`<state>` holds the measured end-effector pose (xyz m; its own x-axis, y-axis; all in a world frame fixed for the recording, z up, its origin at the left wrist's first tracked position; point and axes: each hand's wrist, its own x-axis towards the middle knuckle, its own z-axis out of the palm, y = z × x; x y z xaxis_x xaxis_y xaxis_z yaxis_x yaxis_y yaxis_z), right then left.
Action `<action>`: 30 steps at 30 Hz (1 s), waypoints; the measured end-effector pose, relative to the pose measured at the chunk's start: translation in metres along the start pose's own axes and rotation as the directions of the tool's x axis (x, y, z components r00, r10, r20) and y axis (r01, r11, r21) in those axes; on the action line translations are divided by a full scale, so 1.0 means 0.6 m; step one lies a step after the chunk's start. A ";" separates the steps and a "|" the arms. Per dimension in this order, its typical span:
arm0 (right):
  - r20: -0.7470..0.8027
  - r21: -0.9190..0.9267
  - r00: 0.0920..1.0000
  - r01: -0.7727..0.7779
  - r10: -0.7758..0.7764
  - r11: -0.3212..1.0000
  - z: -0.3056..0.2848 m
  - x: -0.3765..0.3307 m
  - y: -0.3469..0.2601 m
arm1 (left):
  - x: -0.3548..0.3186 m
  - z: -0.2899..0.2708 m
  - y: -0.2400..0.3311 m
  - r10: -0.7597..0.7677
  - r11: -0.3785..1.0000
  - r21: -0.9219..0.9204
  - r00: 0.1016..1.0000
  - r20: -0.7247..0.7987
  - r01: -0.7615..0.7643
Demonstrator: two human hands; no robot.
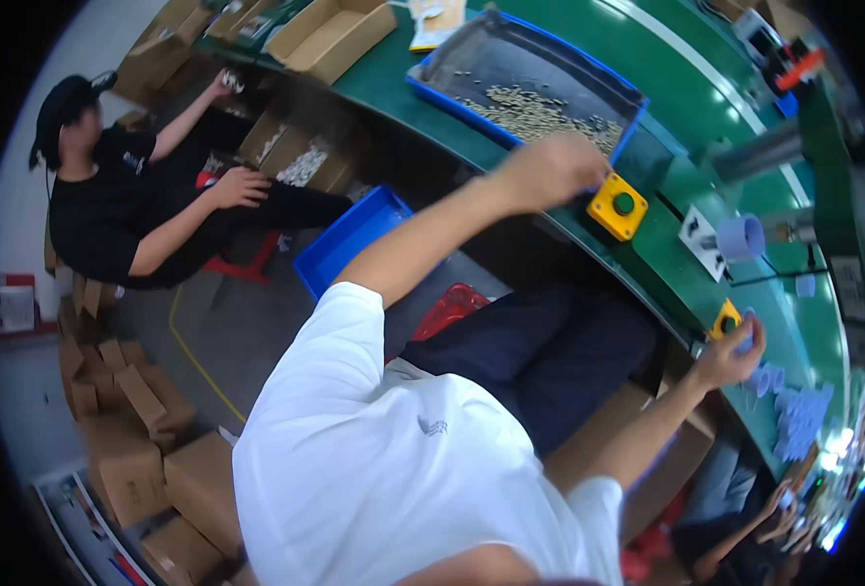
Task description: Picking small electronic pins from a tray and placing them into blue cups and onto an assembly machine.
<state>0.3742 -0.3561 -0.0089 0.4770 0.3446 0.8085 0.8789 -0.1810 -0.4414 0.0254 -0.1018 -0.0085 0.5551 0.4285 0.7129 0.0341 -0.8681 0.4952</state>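
My left hand (561,171) is blurred over the near edge of a blue-rimmed tray (442,93), which holds many small metal pieces (520,112). Its fingers look curled together; whatever is in them is too small or smeared to make out. Just beside it sits a yellow box with a green push button (623,203). On the right, my right hand (730,359) is closed around a pale purple plastic part (746,335), next to a second yellow button box (726,318). Between the two boxes, a pale purple cup-shaped part (740,237) sits at a machine fixture with a white plate (702,242).
Several pale purple parts (802,420) are piled at the bench's right end. A cardboard tray (330,39) lies at the far left of the green bench. Below are a blue bin (340,244) and a seated co-worker (101,215). Cardboard boxes (125,469) stack at left.
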 end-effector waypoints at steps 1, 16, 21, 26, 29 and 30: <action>0.029 -0.001 0.998 0.054 -0.054 0.999 -0.010 -0.015 0.031 | -0.015 0.016 0.016 0.132 0.991 -0.016 0.991 0.039 -0.131; 0.065 0.469 0.993 -0.119 0.101 0.875 0.050 -0.036 0.073 | 0.041 -0.021 -0.037 0.183 0.956 0.222 0.982 0.051 -0.190; 0.147 0.249 0.988 -0.080 0.044 0.965 0.011 -0.034 0.067 | 0.070 -0.008 -0.078 -0.280 0.955 0.120 0.957 0.072 0.270; 0.039 0.141 0.993 0.108 -0.114 0.984 0.028 -0.022 0.016 | 0.037 -0.028 -0.072 -0.422 0.876 0.305 0.899 0.115 0.372; 0.029 0.279 0.994 0.092 -0.104 0.956 0.034 -0.017 0.010 | 0.008 -0.056 -0.117 -0.401 0.899 0.250 0.906 0.136 0.360; 0.055 0.277 0.995 0.065 -0.084 0.959 0.029 -0.020 0.008 | 0.012 -0.052 -0.110 -0.426 0.893 0.222 0.895 0.135 0.392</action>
<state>0.3724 -0.3450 -0.0274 0.4009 0.4091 0.8197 0.8721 0.1037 -0.4782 0.0015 -0.0333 -0.0205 0.5939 0.7195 0.3599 0.4327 -0.6628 0.6111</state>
